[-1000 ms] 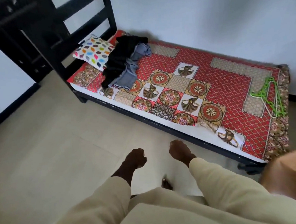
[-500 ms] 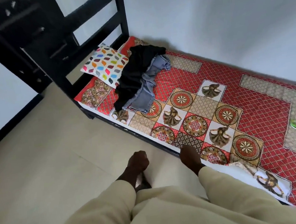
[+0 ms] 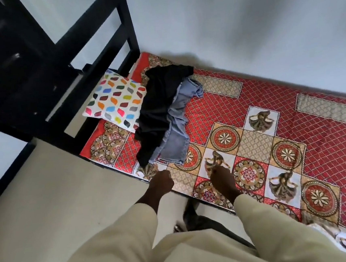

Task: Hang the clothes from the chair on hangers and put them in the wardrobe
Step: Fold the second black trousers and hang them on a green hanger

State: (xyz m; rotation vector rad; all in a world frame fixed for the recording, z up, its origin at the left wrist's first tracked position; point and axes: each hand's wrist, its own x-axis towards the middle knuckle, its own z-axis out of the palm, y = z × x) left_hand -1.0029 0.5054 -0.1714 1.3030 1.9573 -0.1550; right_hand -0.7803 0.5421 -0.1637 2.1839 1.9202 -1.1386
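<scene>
Clothes (image 3: 162, 115) heaped by pillow (image 3: 115, 102); left hand (image 3: 161, 179) fisted, right hand (image 3: 222, 178) state unclear, at bed edge (image 3: 116, 168).

Clothes (image 3: 164, 114) on the bed (image 3: 273, 125) — pillow (image 3: 115, 101) left, touching, headboard (image 3: 95, 39) behind.

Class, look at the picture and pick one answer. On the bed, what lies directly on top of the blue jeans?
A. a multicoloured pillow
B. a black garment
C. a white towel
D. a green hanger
B: the black garment is draped over the blue jeans on the red patterned bedspread, while the multicoloured pillow lies beside the pile, partly under the garment's edge.
</scene>
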